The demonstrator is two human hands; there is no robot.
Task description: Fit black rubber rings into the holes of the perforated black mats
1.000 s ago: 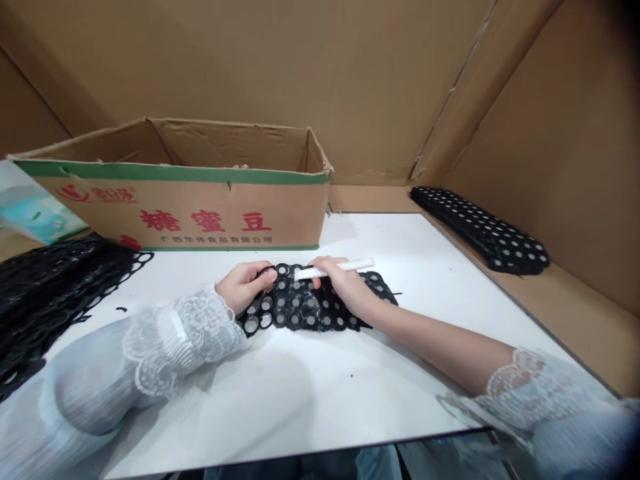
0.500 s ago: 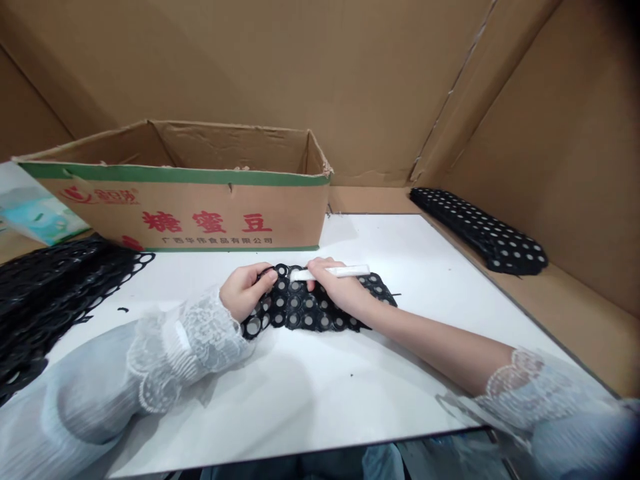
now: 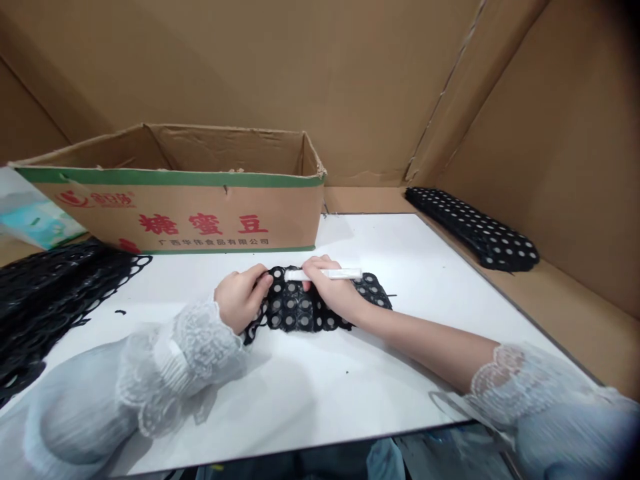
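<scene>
A black sheet with rows of pale round dots (image 3: 291, 305) lies at the middle of the white table. My left hand (image 3: 243, 297) pinches its left upper edge between thumb and fingers. Closed round a white pen-like tool (image 3: 333, 273), my right hand (image 3: 333, 287) rests over the sheet's middle. The tool lies nearly level, its left end at the sheet's upper part. What its tip touches is too small to tell.
An open cardboard box (image 3: 230, 220) with red lettering stands at the back left. Black ring-patterned sheets (image 3: 55, 293) are heaped at the left. Another dotted black bundle (image 3: 475, 230) lies at the right, by the cardboard wall (image 3: 565, 133).
The whole view has shifted slightly. My left hand has turned a little, and the sheet's lower left corner hangs differently beneath it. Both hands keep their holds.
</scene>
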